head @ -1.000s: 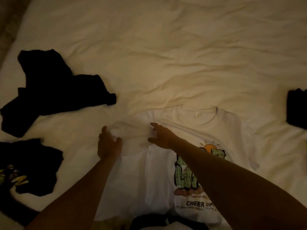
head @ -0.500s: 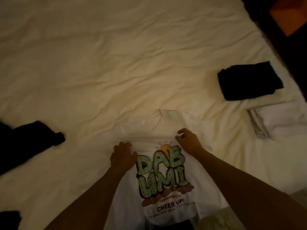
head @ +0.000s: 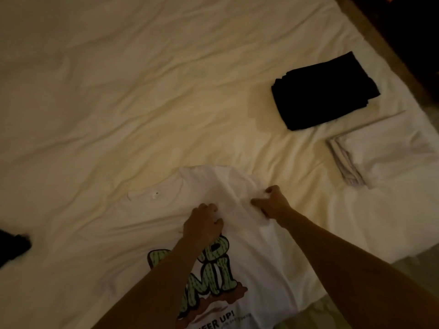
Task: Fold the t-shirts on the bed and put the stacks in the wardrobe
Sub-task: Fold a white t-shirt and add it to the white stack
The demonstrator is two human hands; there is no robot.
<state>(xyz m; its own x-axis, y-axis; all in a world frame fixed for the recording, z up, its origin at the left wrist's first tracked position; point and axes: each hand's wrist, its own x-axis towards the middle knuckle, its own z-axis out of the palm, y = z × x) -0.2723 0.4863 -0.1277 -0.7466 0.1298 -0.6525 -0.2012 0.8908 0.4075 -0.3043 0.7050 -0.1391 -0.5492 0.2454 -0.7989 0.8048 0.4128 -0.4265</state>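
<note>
A white t-shirt (head: 266, 262) with a green cactus-letter print lies face up on the bed's near edge. Its right sleeve side is folded over toward the middle. My left hand (head: 203, 225) presses on the shirt just above the print, fingers curled into the cloth. My right hand (head: 273, 205) pinches the folded cloth near the shoulder. A folded black stack (head: 323, 91) and a folded white stack (head: 380, 150) lie on the bed at the right.
The cream bedsheet (head: 130, 103) is wrinkled and spreads far up and left. A loose black garment (head: 11, 250) shows at the left edge. A dark wooden bed frame edge (head: 380, 34) runs along the upper right.
The view swung right, bringing the folded stacks into view. Both hands moved from the shirt's left sleeve side to its right side, and the right side now lies folded inward.
</note>
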